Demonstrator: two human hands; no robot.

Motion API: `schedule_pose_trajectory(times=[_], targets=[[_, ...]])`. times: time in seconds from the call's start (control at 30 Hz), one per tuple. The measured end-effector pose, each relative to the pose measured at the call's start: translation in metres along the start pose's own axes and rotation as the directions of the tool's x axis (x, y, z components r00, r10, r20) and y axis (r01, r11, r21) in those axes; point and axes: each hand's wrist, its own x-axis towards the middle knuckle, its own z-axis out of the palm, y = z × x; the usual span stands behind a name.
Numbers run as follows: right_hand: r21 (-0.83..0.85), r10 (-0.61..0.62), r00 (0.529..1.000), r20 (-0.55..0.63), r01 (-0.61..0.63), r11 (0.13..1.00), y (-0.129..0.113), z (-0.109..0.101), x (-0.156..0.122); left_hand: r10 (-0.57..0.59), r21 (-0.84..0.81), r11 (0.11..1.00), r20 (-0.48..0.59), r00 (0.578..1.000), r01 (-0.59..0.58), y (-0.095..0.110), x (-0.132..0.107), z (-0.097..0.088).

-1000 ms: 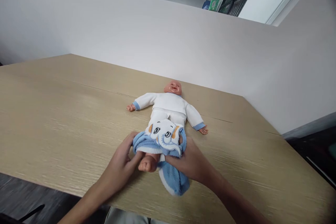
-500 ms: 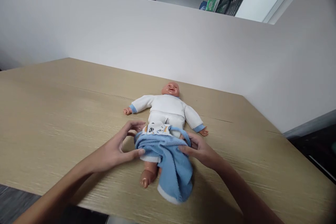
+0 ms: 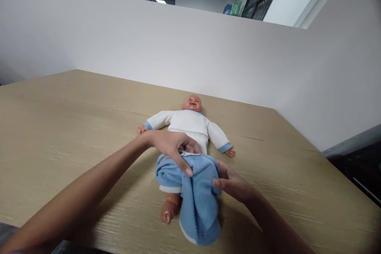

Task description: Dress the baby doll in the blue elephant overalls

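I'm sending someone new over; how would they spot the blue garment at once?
On the wood-coloured table lies a doll, face up. At its legs, touched by the person's left hand and right hand, is the blue garment. It is fuzzy and white-hemmed, unlike the doll's mostly white top.

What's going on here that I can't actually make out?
In the head view:
- Second foot of the doll: hidden by the blue garment.
- Some fingertips of the right hand: behind the garment.
- Part of the doll's middle: behind the left hand.
- Green package: print too small; base hidden by the partition.
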Motion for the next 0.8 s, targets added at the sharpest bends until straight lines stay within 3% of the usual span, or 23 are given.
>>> schedule_pose_trajectory(times=[0.07,0.13,0.2,0.3,0.43,0.57,0.67,0.73,0.8], targets=[[-0.137,0.040,0.995,0.088,-0.028,0.990,-0.005,-0.003,-0.005,-0.005,-0.066,0.998,0.112,0.994,0.012,-0.001,0.010,-0.004],[-0.199,0.047,0.994,0.097,-0.027,0.980,-0.009,-0.005,-0.010,-0.015,-0.070,0.997,0.137,0.990,0.025,-0.002,0.017,-0.006],[-0.119,-0.030,0.999,-0.019,0.027,0.992,-0.011,-0.005,-0.015,-0.035,-0.046,0.998,0.135,0.990,0.041,-0.005,0.020,-0.007],[0.088,-0.122,0.960,-0.251,0.148,0.985,-0.009,-0.004,-0.020,-0.066,-0.052,0.996,0.178,0.982,0.076,-0.011,0.023,-0.007],[0.121,-0.076,0.971,-0.227,0.105,0.987,-0.008,-0.004,-0.022,0.028,-0.170,0.985,0.247,0.969,0.015,-0.017,0.024,-0.002],[-0.086,-0.056,0.987,-0.151,0.043,0.995,-0.009,-0.007,-0.022,0.167,-0.280,0.949,0.065,0.984,-0.142,-0.018,0.021,0.003],[-0.113,-0.051,0.985,-0.167,0.033,0.993,-0.008,-0.005,-0.020,0.163,-0.272,0.946,-0.076,0.984,-0.177,-0.020,0.020,0.005],[-0.037,-0.060,0.968,-0.245,0.052,0.998,-0.007,-0.001,-0.020,0.137,-0.263,0.952,-0.092,0.986,-0.157,-0.022,0.020,0.006],[0.053,-0.065,0.941,-0.332,0.087,0.995,-0.006,0.004,-0.019,0.127,-0.270,0.954,-0.022,0.992,-0.128,-0.021,0.020,0.005]])
